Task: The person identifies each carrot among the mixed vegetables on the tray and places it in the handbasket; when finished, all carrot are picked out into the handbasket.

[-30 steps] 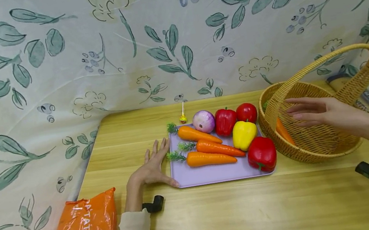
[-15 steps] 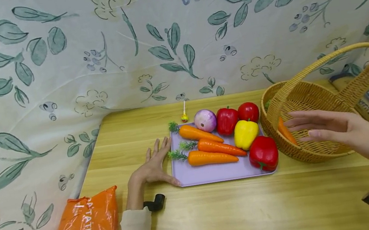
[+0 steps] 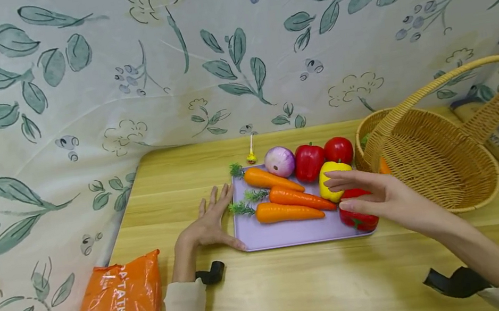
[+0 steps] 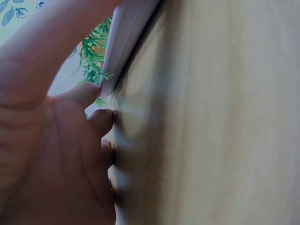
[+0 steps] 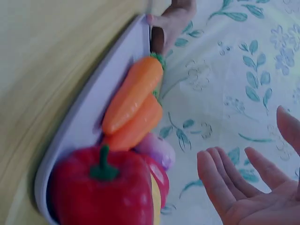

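My left hand [image 3: 209, 228] rests with spread fingers at the left edge of a lilac tray [image 3: 290, 232], its thumb at the front corner. The left wrist view shows that hand's fingertips down on the wood beside the tray wall. Three carrots [image 3: 289, 211] with green tops lie on the tray, along with a purple onion [image 3: 279, 161], a yellow bell pepper [image 3: 333, 194] and a red bell pepper [image 3: 311, 162]. At the right end is another red bell pepper [image 5: 101, 192], partly covered in the head view by my right hand [image 3: 386, 194], which hovers with extended fingers and holds nothing.
A wicker basket [image 3: 445, 169] with a tall handle stands right of the tray, an orange carrot [image 3: 384, 166] inside. A round red vegetable [image 3: 338, 150] sits at the tray's back right. A lollipop [image 3: 252, 156] lies behind it; an orange bag [image 3: 117, 304] lies front left.
My right hand has moved left from over the basket to over the peppers at the tray's right end. The left hand stays at the tray edge. The view has shifted slightly.
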`<control>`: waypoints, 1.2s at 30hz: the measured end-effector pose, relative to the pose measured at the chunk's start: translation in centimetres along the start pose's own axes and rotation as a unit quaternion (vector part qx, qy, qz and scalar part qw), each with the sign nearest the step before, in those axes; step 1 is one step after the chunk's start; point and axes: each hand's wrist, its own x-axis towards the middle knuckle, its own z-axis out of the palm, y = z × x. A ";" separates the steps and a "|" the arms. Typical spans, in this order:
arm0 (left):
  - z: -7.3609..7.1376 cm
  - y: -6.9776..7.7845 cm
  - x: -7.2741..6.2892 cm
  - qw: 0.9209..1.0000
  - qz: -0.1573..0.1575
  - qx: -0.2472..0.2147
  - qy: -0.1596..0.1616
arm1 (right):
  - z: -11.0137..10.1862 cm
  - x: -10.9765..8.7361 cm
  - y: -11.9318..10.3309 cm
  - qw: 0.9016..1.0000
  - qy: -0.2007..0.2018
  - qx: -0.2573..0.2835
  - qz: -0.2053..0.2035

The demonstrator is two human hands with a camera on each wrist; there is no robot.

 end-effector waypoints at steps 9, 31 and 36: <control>-0.1 0.3 0.1 1.000 0.000 0.000 0.002 | 3.5 3.9 1.1 1.000 0.004 -0.028 -0.006; 0.0 0.2 0.0 1.000 -0.002 -0.002 0.001 | 8.7 7.7 2.6 0.993 0.064 -0.099 -0.032; -0.1 0.2 -0.1 1.000 -0.003 -0.001 0.000 | 8.8 7.7 2.9 0.991 0.066 -0.113 -0.036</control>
